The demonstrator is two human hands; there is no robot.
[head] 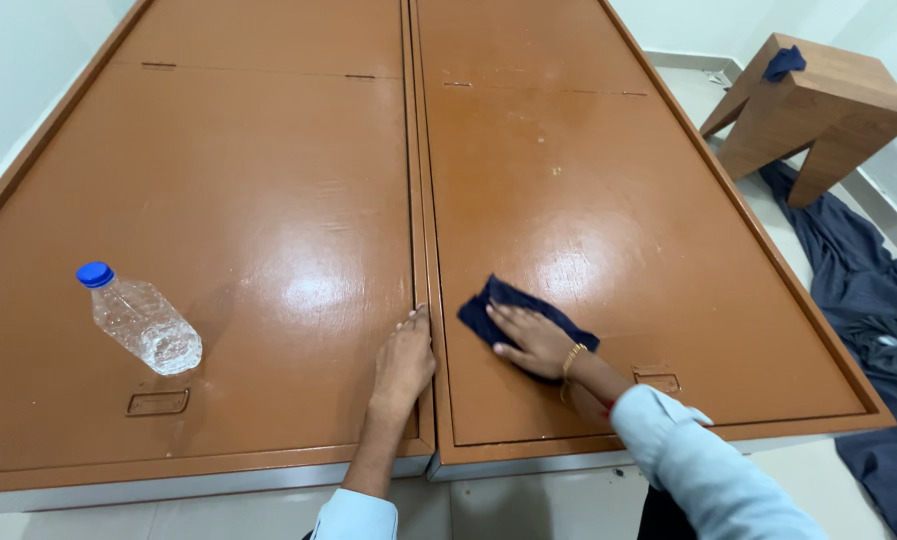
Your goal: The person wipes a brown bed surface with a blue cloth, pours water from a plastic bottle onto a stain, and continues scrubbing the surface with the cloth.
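Note:
My right hand (530, 340) presses flat on a dark blue cloth (489, 306) lying on the right brown wooden panel (608, 200), near its front left corner. A gold bangle circles that wrist. My left hand (404, 362) rests palm down on the left brown panel (218, 180), fingers together beside the seam between the two panels, holding nothing. A clear plastic bottle (143, 322) with a blue cap stands on the left panel, well to the left of my left hand.
A wooden stool (818, 110) lies tipped on the floor at the upper right with a small blue cloth (783, 62) on it. Dark grey fabric (868, 300) is spread over the floor along the right side. White walls border both sides.

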